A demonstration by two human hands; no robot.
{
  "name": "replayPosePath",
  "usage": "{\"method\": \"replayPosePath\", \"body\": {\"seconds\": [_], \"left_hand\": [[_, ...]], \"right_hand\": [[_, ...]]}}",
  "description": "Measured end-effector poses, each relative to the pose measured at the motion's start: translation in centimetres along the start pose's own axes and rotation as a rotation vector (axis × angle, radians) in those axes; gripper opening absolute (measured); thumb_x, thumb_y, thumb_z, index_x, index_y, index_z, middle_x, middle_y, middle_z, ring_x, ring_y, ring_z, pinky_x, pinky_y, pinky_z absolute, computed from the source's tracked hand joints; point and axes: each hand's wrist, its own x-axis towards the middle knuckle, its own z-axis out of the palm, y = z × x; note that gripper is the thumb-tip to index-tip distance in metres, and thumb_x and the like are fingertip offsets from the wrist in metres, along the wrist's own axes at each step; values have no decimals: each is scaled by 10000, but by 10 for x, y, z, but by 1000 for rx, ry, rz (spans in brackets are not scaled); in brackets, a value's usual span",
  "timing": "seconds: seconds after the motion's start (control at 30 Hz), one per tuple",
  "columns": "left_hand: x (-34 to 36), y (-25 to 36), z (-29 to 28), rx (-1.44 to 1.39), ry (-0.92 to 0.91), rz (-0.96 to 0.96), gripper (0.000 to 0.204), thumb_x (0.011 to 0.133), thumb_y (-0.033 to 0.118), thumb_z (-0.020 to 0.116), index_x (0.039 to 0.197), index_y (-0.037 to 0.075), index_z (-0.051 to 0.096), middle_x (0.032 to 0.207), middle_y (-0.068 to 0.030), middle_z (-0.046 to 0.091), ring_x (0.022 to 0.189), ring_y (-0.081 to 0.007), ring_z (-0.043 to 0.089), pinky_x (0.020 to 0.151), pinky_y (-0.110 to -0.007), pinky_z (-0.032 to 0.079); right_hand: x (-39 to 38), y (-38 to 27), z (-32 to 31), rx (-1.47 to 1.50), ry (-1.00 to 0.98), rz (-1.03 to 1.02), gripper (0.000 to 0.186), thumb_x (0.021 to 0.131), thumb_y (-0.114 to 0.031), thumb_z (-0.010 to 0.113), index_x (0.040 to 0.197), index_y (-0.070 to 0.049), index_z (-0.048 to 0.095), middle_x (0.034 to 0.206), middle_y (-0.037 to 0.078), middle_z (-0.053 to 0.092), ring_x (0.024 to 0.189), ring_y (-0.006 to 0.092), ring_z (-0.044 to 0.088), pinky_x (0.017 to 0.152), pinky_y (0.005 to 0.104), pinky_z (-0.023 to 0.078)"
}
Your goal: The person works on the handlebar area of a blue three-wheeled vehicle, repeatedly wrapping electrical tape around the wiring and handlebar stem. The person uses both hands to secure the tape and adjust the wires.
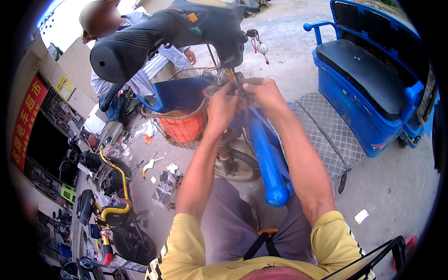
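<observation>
Both arms reach forward to the steering column of a blue electric tricycle. Beneath the black handlebar [200, 35], a loose bundle of thin coloured wires [227, 74] hangs out. My left hand [222, 105] is closed, its bent fingers pinching the wires from the left. Close beside it, my right hand [262, 94] is also closed, with thumb and fingers pinched on the dark wires. The exact strands between the fingertips are too small to make out. Below my right hand, a blue tube [267, 161] slants down toward my knees.
A wire basket [186, 137] with an orange-red bucket [179, 125] is left of my hands. At right stands a blue seat box [357, 100] beside a chequered metal footboard [326, 130]. A person [140, 70] is behind the handlebar. A yellow-framed bike [116, 210] and litter lie left.
</observation>
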Motion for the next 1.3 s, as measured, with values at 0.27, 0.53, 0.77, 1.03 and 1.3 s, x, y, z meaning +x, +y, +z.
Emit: {"method": "replayPosePath", "body": {"seconds": [0.27, 0.53, 0.77, 1.03, 1.3], "left_hand": [[-1, -4, 2, -73, 12, 5, 284, 1078, 65, 642, 1329, -63, 682, 858, -78, 790, 655, -100, 687, 593, -269, 547], [-7, -3, 5, 119, 125, 13, 326, 1052, 118, 673, 1331, -46, 709, 790, -68, 790, 664, -124, 716, 625, -295, 557], [-22, 33, 5, 556, 279, -62, 510, 950, 433, 729, 1264, 34, 786, 810, -148, 797, 789, -339, 794, 783, -463, 591], [-27, 71, -10, 984, 214, -65, 488, 901, 467, 726, 1052, 7, 790, 823, -242, 777, 806, -436, 776, 773, -522, 593], [-37, 86, -42, 1144, 313, 243, 361, 868, 316, 764, 1029, -4, 712, 988, -184, 724, 989, -411, 761, 791, -523, 595]], "right_hand": [[15, 21, -5, -221, 30, -152, 194, 1028, -35, 663, 1077, 131, 750, 919, 183, 777, 813, 259, 771, 705, 398, 623], [13, 25, -4, -149, -11, -178, 252, 1018, -103, 718, 1112, 130, 739, 933, 167, 764, 793, 237, 747, 718, 384, 598], [-4, 6, -12, -155, -174, -76, 279, 1000, -110, 752, 1159, 117, 733, 1037, 163, 756, 930, 225, 719, 840, 389, 570], [4, 17, -16, -193, -196, -132, 308, 1015, -142, 741, 1193, 109, 745, 1062, 136, 757, 938, 192, 689, 849, 356, 550], [6, 19, -12, -304, -202, -156, 355, 1018, -165, 741, 1229, 121, 737, 1041, 130, 761, 953, 191, 686, 854, 363, 553]]}}
